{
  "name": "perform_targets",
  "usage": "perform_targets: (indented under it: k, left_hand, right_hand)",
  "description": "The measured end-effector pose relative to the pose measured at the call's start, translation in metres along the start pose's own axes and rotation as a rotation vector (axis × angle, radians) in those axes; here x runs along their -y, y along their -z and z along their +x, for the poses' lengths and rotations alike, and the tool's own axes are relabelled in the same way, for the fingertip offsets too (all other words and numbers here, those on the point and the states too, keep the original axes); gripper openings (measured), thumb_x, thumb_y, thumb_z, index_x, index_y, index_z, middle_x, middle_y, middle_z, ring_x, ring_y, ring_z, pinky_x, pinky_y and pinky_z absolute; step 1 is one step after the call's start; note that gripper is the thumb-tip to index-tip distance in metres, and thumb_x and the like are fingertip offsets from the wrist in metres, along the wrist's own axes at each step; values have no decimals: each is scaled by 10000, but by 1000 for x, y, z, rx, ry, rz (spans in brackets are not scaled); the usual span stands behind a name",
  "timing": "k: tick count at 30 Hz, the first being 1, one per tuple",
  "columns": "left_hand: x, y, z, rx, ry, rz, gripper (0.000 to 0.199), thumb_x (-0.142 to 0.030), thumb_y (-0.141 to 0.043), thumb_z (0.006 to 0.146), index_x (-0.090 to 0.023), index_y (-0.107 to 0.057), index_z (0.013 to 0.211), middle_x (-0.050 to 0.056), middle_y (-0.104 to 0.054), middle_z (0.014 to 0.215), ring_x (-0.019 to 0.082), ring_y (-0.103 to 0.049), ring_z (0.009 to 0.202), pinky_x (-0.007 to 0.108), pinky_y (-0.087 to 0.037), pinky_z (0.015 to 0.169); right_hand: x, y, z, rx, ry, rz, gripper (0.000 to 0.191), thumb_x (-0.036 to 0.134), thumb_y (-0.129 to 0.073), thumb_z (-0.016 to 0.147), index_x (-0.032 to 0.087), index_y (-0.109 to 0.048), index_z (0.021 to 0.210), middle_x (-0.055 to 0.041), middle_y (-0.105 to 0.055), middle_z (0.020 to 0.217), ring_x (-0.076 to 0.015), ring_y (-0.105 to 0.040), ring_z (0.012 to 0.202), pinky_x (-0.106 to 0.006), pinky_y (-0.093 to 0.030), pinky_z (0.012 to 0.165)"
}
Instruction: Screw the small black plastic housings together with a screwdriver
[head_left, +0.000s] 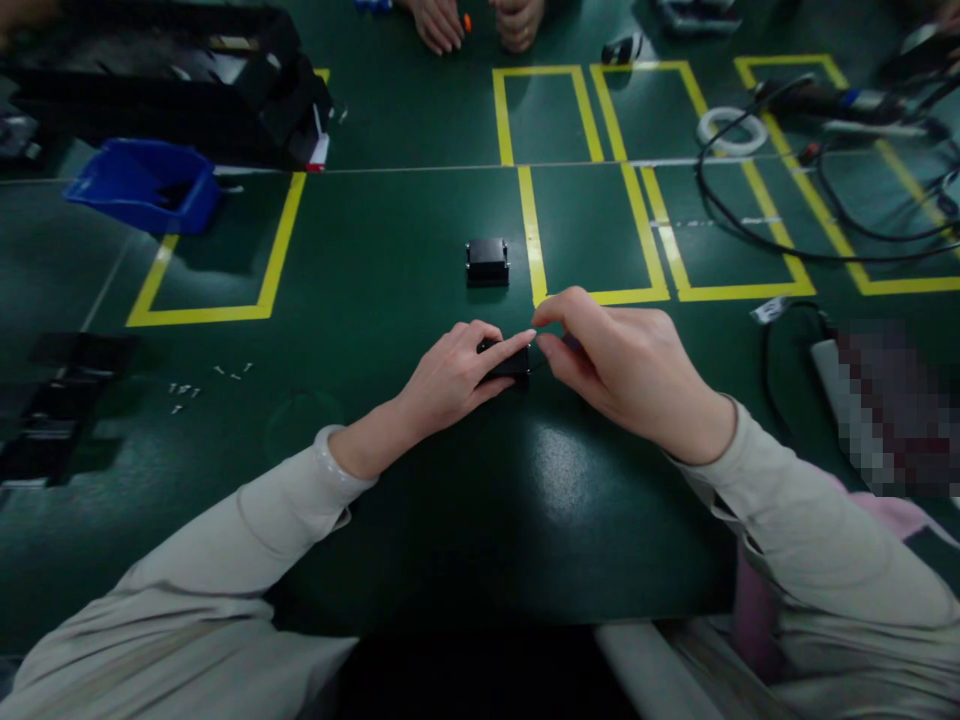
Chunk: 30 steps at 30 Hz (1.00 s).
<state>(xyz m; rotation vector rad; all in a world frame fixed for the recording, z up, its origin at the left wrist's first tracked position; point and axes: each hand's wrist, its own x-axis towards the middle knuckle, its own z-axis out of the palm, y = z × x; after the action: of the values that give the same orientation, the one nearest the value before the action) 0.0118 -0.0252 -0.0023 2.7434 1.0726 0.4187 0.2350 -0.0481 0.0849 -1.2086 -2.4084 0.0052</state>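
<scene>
A small black box-like part rests on the green table in front of me. My left hand is closed around it, with the index finger laid along its top and the thumb against its near side. My right hand is at the part's right end, thumb and index finger bent toward each other close to the left fingertip. Whatever sits in that pinch is too small to make out. A second black box-like part, with small silvery bits at its sides, stands just beyond my hands.
Several small screws lie to the left, near dark parts. Beyond are a blue bin and a black rack. Yellow tape marks rectangles. Cables and a white ring lie right. Another person's hands are opposite.
</scene>
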Motion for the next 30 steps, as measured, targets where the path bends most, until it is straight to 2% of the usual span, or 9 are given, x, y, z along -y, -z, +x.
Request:
perform_targets:
  k: [2, 4, 8, 13, 18, 23, 28, 30]
  left_hand:
    - [0, 0, 0, 4, 2, 1, 546, -340, -544, 1014, -240, -403, 1532, 122, -553, 1241, 261, -531, 1072, 416, -507, 914]
    - [0, 1, 0, 14, 5, 3, 554, -337, -545, 1014, -238, -396, 1538, 123, -552, 1247, 263, -530, 1077, 414, -507, 914]
    - [0, 1, 0, 16, 3, 2, 547, -342, -538, 1017, -237, -402, 1536, 123, -552, 1248, 268, -527, 1089, 419, -505, 923]
    - [0, 0, 0, 15, 6, 0, 556, -342, -544, 1013, -242, -394, 1539, 121, -551, 1250, 265, -528, 1087, 421, -503, 932]
    - [1, 0, 0, 9, 0, 0, 555, -339, -536, 1016, -247, -389, 1543, 123, -548, 1251, 266, -526, 1091, 420, -502, 925]
    - [1, -1, -1, 6, -2, -2, 547, -339, -532, 1017, -242, -394, 1538, 123, -549, 1246, 264, -524, 1082, 419, -502, 919]
    - [2, -1, -1, 0, -8, -2, 555, -333, -543, 1013, -240, -396, 1540, 124, -546, 1242, 263, -525, 1073, 412, -503, 907]
    - [2, 0, -1, 5, -3, -5, 555, -330, -540, 1013, -241, -394, 1541, 124, -546, 1244, 263, -526, 1075, 412, -501, 910]
  right_hand:
    - [0, 0, 0, 13, -7, -19, 302, 336, -426, 1019, 148, -626, 894, 4, -581, 605, -101, -505, 529, -250, -253, 543]
    - [0, 0, 0, 12, -8, -32, 313, 325, -408, 1022, 151, -625, 877, 2, -580, 602, -100, -495, 523, -251, -250, 543]
    - [0, 1, 0, 7, 0, -4, 229, 231, -426, 988, 139, -636, 1000, 3, -609, 654, -99, -515, 544, -249, -253, 542]
    - [0, 1, -1, 19, -4, -30, 333, 330, -406, 1026, 147, -651, 895, -8, -612, 627, -113, -519, 549, -259, -270, 554]
    - [0, 1, -1, -1, 15, -13, 244, 199, -416, 981, 140, -650, 1021, -12, -660, 713, -105, -539, 572, -255, -273, 561]
    - [0, 1, -1, 29, -9, -32, 279, 295, -410, 1015, 155, -638, 939, -14, -647, 684, -101, -537, 573, -248, -269, 574]
    - [0, -1, -1, 16, -13, -11, 229, 200, -416, 965, 143, -621, 1051, 16, -583, 625, -99, -521, 539, -249, -238, 542]
    - [0, 0, -1, 11, -4, -10, 222, 215, -428, 970, 139, -623, 1047, 14, -590, 627, -102, -525, 541, -250, -241, 543]
